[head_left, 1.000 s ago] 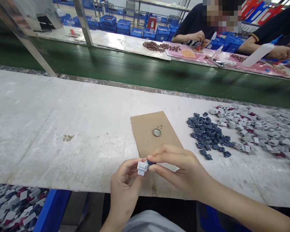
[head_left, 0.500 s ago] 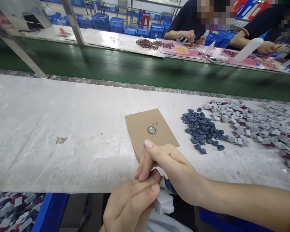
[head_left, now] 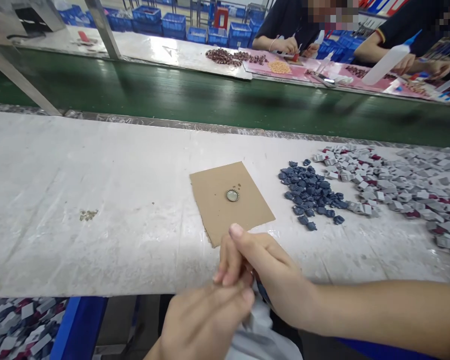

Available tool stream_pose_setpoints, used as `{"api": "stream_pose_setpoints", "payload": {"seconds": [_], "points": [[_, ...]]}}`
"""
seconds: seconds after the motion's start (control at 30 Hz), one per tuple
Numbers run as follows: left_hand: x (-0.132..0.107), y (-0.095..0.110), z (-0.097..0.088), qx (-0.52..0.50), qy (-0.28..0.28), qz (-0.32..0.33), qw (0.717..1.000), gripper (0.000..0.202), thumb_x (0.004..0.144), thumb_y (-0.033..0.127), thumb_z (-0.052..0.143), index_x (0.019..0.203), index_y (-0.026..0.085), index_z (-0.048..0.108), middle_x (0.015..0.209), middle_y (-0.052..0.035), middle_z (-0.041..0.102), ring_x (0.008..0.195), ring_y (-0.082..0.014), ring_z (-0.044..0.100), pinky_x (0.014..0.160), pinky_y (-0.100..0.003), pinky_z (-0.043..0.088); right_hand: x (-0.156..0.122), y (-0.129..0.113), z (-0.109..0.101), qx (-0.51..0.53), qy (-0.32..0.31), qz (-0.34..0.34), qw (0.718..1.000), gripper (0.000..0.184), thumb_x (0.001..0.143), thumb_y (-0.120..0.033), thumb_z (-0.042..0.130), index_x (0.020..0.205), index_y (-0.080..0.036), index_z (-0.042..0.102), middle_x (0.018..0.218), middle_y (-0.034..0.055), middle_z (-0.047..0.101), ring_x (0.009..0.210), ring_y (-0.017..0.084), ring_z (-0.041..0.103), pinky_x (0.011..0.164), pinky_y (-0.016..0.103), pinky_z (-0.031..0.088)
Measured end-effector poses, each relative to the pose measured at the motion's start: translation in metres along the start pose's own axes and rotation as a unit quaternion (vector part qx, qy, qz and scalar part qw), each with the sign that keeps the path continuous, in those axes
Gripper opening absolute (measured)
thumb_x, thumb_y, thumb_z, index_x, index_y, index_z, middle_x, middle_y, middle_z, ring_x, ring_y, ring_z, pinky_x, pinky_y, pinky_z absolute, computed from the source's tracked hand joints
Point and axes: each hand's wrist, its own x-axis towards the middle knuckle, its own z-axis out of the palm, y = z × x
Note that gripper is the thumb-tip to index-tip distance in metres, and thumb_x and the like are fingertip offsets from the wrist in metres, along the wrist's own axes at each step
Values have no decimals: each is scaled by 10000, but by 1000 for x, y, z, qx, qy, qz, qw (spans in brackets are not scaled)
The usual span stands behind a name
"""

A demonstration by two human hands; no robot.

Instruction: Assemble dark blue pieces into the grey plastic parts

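Observation:
My left hand (head_left: pixel 206 320) and my right hand (head_left: pixel 273 272) meet just in front of the table edge, both closed, fingertips together. A dark blue plastic piece (head_left: pixel 261 291) shows in part under my right palm. The light grey plastic piece at my left fingers is almost wholly hidden now and blurred. Beyond my hands lies a brown cardboard sheet (head_left: pixel 210 200), with a metal bottle cap (head_left: pixel 232 195) on it, hollow side up, and a few crumbs beside the cap. To the right is a pile of small dark blue pieces (head_left: pixel 309 190).
Grey and dark red plastic pieces (head_left: pixel 393 185) spread over the table's right side. A blue bin (head_left: pixel 78 325) of similar parts stands low at left. A green conveyor belt (head_left: pixel 153 95) runs behind the table. Across it, co-workers' hands (head_left: pixel 287 46) work near white bottles (head_left: pixel 386 65).
My hands have turned and drawn slightly closer together, so the grey piece that showed below them is now mostly covered. The view has tilted down slightly.

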Motion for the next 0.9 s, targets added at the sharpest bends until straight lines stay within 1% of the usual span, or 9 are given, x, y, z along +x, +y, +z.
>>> {"api": "stream_pose_setpoints", "payload": {"seconds": [0.07,0.17,0.23,0.3,0.37,0.5,0.7,0.8,0.9], "points": [[8,-9,-4,-45,-37,-124,991,303,661,51,686,827,300,733,789,11,747,710,-164,702,665,-176,543,11,3,-4,11,6,101,995,583,867,-572,345,484,-169,521,477,8,530,454,97,514,441,203,419],[16,-16,-5,-200,-43,-323,924,114,655,139,734,694,219,663,717,10,720,682,-121,672,598,-131,514,27,2,-14,9,-20,182,983,652,908,-562,198,595,-157,602,541,23,544,467,94,498,436,203,402],[18,-17,-5,-271,-42,-367,889,149,647,154,753,668,193,611,681,20,689,648,-86,633,575,-111,486,31,-2,-21,-5,-21,159,987,652,917,-549,174,715,-146,646,647,52,590,553,109,545,490,216,434],[18,-18,-4,-293,-35,-378,878,169,654,180,758,684,182,592,687,20,665,632,-84,605,556,-130,490,29,-6,-25,-29,10,130,991,581,909,-548,251,758,-143,639,678,45,588,558,101,535,499,215,433],[17,-18,-3,-300,-29,-377,876,175,667,216,750,704,181,583,715,17,645,649,-104,603,523,-154,498,23,-6,-28,-66,24,99,993,471,878,-536,387,734,-149,614,629,4,546,503,77,481,466,198,399],[16,-19,-1,-284,-22,-336,898,160,708,265,712,743,204,568,733,36,590,630,-109,585,458,-162,483,7,0,-27,-73,-57,28,995,266,804,-435,582,758,-174,559,612,-27,566,536,89,540,512,211,438],[5,-25,-1,-140,-70,-242,958,119,875,372,497,921,262,506,688,47,503,530,-71,418,489,-169,384,-1,-5,-28,-107,-94,15,990,93,847,-269,544,808,-185,540,673,-13,636,600,101,614,561,217,480],[-4,-30,4,-111,-50,-165,979,106,913,365,422,986,298,461,677,51,406,542,-87,361,498,-199,330,-4,-6,-28,-166,-80,-16,983,81,833,-236,558,777,-182,535,690,-4,632,609,97,595,532,197,457],[-8,-32,11,-129,-25,-120,984,113,922,329,409,1030,320,440,733,39,422,574,-96,390,527,-210,355,-9,2,-25,-187,-47,-80,978,68,841,-226,539,789,-188,518,670,-9,600,571,89,551,508,199,435]]}}
